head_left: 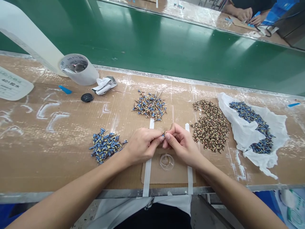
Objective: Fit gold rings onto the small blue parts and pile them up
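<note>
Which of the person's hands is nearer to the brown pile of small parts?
Right. The right hand is just left of the brown pile; the left hand is farther off, on the right hand's other side.

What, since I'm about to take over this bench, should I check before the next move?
1. Grip: left hand and right hand pinch a small part: ok.
2. Condition of that part: mostly hidden in the grip, cannot tell.
3. Blue-and-yellow pile separate from the brown pile: ok, the hands are between them.
4. Contents of the clear dish: too indistinct, cannot tell.
5. Thin metal tool clear of parts: not ok, it lies on the mixed pile.
</note>
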The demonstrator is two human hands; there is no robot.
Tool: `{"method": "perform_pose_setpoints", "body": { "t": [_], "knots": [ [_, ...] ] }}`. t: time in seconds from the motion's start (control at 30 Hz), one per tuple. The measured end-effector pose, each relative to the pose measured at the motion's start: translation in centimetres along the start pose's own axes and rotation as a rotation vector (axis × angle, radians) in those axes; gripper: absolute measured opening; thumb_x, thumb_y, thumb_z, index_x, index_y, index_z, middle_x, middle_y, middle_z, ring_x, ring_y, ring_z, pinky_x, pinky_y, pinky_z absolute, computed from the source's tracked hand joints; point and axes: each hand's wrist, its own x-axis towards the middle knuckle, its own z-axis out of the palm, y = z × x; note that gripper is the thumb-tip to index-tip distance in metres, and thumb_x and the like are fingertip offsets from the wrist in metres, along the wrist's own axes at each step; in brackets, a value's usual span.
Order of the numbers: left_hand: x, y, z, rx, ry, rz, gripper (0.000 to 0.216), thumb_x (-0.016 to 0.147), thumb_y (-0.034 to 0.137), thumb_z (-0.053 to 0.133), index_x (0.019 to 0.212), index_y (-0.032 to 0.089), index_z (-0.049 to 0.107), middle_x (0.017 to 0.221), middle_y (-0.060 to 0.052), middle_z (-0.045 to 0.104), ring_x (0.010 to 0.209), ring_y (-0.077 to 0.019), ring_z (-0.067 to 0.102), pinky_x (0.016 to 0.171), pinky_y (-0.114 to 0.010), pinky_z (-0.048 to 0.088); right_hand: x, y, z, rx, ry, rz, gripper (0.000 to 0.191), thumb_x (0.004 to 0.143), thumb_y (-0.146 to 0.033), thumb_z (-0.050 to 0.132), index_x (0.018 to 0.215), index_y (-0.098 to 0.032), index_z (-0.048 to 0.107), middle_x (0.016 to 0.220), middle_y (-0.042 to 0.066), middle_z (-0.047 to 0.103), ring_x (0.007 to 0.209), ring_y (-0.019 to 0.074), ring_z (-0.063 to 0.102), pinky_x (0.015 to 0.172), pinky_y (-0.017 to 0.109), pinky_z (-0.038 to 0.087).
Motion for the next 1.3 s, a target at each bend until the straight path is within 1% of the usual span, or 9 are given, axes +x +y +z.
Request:
{"method": "perform_pose_setpoints", "body": {
  "t": [0.17,0.37,0.5,0.67,0.73,0.87,0.97,1.1,1.3],
  "knots": [
    [0.0,-0.1,0.1,0.010,0.029,0.001,0.025,0.096,0.018,0.041,0.073,0.016,0.052,0.066,0.001,0.053,0.059,-0.0112,0.047,0.060,-0.024,0.033,0.3,0.0,-0.1,0.003,-0.008,-0.024,0.023,0.095,-0.039,0.054,0.085,-0.020,0.047,0.071,0.000,0.063,0.066,0.0113,0.059,0.064,0.025,0.047],
    [0.4,-0.1,0.0,0.030,0.048,-0.009,0.025,0.097,0.021,0.041,0.074,0.016,0.051,0.066,0.002,0.052,0.060,-0.0107,0.046,0.059,-0.023,0.031,0.7,-0.2,-0.5,-0.002,0.051,-0.031,0.027,0.093,-0.044,0.057,0.087,-0.018,0.053,0.075,0.002,0.065,0.067,0.0111,0.059,0.063,0.024,0.048],
    [0.5,-0.1,0.0,0.045,0.039,-0.023,0.025,0.098,0.022,0.040,0.077,0.016,0.051,0.069,0.001,0.053,0.062,-0.0110,0.046,0.060,-0.023,0.032,0.7,-0.1,-0.8,-0.037,0.059,-0.054,0.027,0.092,-0.044,0.058,0.088,-0.017,0.055,0.079,0.003,0.065,0.070,0.0120,0.060,0.063,0.024,0.048],
    [0.5,-0.2,-0.2,0.097,0.034,-0.040,0.029,0.098,0.025,0.039,0.073,0.016,0.051,0.065,0.002,0.050,0.059,-0.0118,0.044,0.058,-0.024,0.031,0.8,0.2,-1.3,-0.226,0.077,-0.109,0.032,0.096,-0.048,0.049,0.084,-0.018,0.053,0.073,0.001,0.060,0.063,0.0117,0.055,0.059,0.024,0.046],
    [0.5,-0.2,-0.5,0.082,-0.004,-0.024,0.029,0.098,0.025,0.038,0.076,0.015,0.055,0.066,0.001,0.053,0.060,-0.0118,0.046,0.059,-0.024,0.032,0.8,0.2,-1.3,-0.305,0.044,-0.117,0.036,0.098,-0.049,0.042,0.081,-0.019,0.051,0.070,0.000,0.059,0.060,0.0112,0.054,0.058,0.024,0.044],
    [0.5,-0.2,-1.1,0.004,-0.105,0.002,0.033,0.099,0.026,0.036,0.086,0.014,0.064,0.073,-0.001,0.062,0.064,-0.0118,0.051,0.062,-0.023,0.035,0.7,0.1,-1.3,-0.407,-0.049,-0.143,0.044,0.101,-0.048,0.033,0.072,-0.019,0.048,0.063,-0.001,0.053,0.055,0.0103,0.050,0.056,0.023,0.039],
    [0.5,-0.2,-1.3,0.008,-0.118,-0.021,0.034,0.100,0.028,0.037,0.086,0.014,0.064,0.070,0.000,0.058,0.061,-0.0115,0.048,0.060,-0.023,0.033,0.7,0.0,-1.2,-0.472,-0.022,-0.172,0.045,0.102,-0.045,0.034,0.069,-0.019,0.047,0.060,-0.002,0.051,0.055,0.0106,0.048,0.056,0.023,0.038],
    [0.6,-0.3,-1.1,0.032,-0.086,-0.048,0.035,0.099,0.030,0.037,0.084,0.014,0.064,0.066,0.001,0.055,0.061,-0.0118,0.047,0.061,-0.023,0.034,0.7,0.1,-1.2,-0.489,0.011,-0.148,0.043,0.102,-0.044,0.035,0.070,-0.019,0.048,0.060,-0.001,0.053,0.054,0.0110,0.049,0.056,0.023,0.038],
    [0.7,-0.2,-1.1,0.012,-0.091,-0.040,0.034,0.099,0.026,0.037,0.084,0.014,0.064,0.068,0.000,0.059,0.061,-0.0115,0.049,0.060,-0.023,0.034,0.7,0.2,-1.3,-0.477,-0.024,-0.136,0.042,0.102,-0.045,0.034,0.071,-0.019,0.048,0.063,-0.001,0.054,0.055,0.0114,0.050,0.055,0.023,0.039]
  ]
}}
